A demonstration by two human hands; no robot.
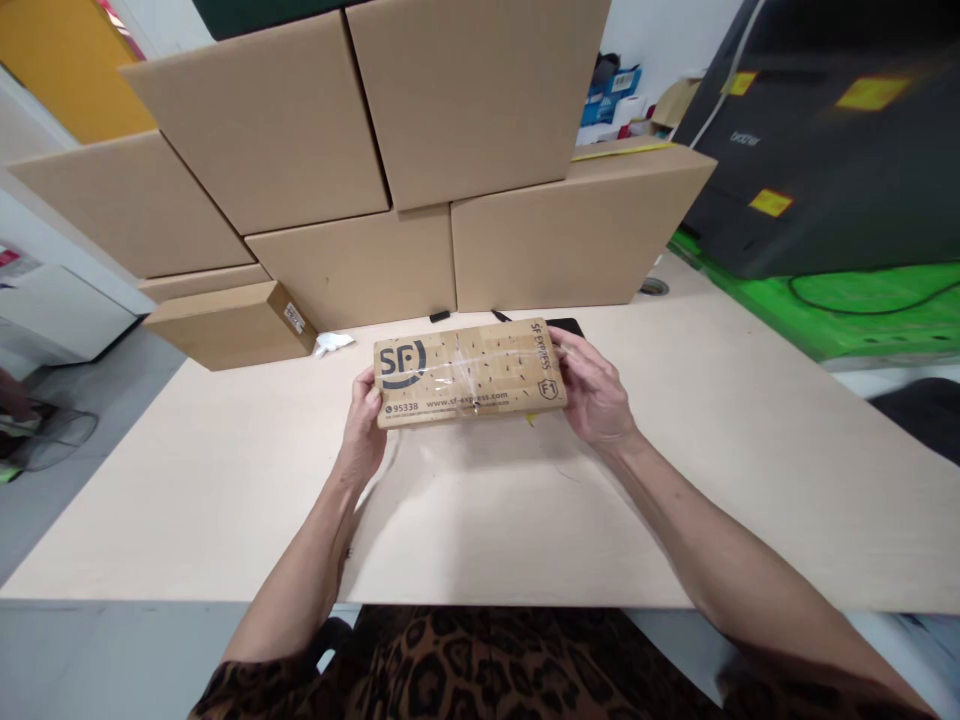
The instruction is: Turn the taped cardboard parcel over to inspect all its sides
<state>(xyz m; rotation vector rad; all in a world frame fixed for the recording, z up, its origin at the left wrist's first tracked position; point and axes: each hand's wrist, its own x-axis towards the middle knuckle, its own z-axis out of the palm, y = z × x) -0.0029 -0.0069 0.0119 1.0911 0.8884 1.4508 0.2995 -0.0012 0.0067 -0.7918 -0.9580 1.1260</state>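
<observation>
Between my two hands is a flat brown cardboard parcel box (472, 375) printed with SF Express lettering, with shiny clear tape across its middle. It is held above the table, its printed face turned up toward me. My left hand (364, 425) grips the left end, the thumb at the front corner. My right hand (598, 390) grips the right end, with the fingers along that edge; some fingertips are hidden behind the box. A black flat object (566, 326) shows partly behind the parcel's right end.
Large cardboard boxes (349, 265) are stacked along the table's (480, 540) back edge. A smaller carton (225, 325) and crumpled white paper (334, 343) lie at the left. A tape roll (654, 287) sits at back right. A dark machine (810, 170) stands on a green surface (862, 310) beyond the right edge.
</observation>
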